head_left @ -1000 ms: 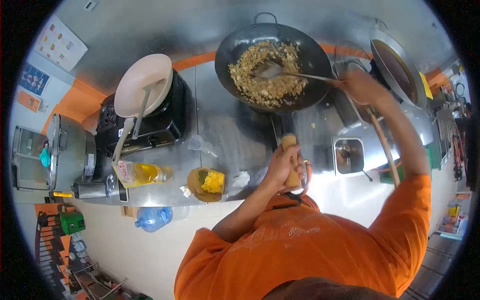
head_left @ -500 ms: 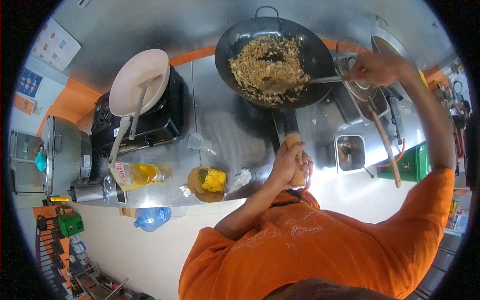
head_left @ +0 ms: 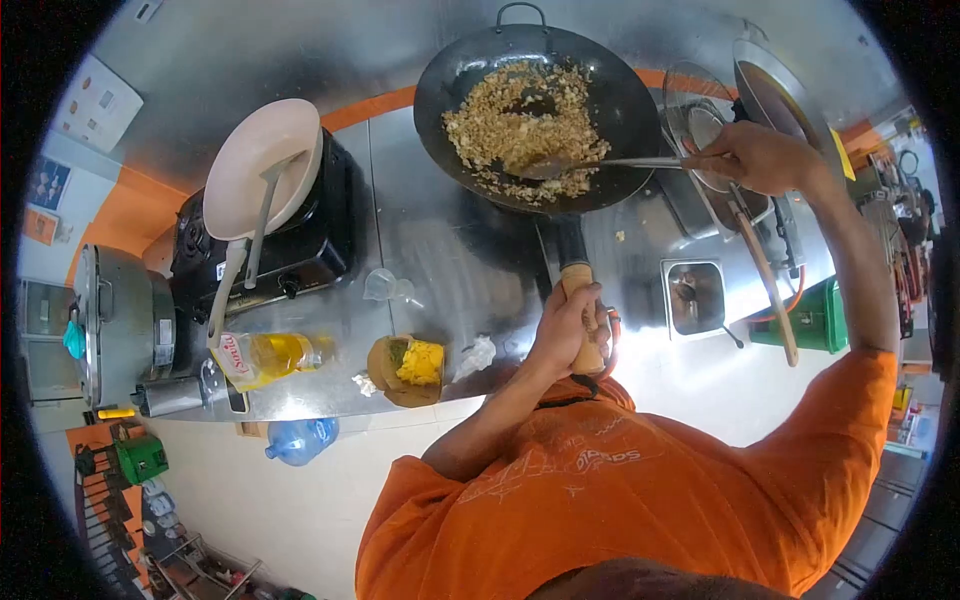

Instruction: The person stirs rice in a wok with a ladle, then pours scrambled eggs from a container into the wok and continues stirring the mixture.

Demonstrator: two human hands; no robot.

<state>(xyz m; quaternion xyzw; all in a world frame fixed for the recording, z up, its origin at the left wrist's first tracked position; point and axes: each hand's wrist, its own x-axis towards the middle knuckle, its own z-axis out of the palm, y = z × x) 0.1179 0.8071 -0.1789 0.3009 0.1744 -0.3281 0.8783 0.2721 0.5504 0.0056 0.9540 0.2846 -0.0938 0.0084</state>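
A large black wok at the top centre holds browned, crumbly food. My left hand is wrapped round the wok's wooden handle below the pan. At the right, my right hand grips the end of a long metal ladle. The ladle's bowl rests in the food, near the lower middle of the wok. Some of the food lies higher on the wok's sides around a darker gap in the middle.
To the left, a pale pan with a grey spatula sits on a black stove. Nearer are an oil bottle, a box with yellow food and a large pot. A metal container and strainers are at the right.
The whole view has shifted slightly. The ladle's bowl has moved a little within the food, and its shaft lies flatter. Both hands keep their grips.
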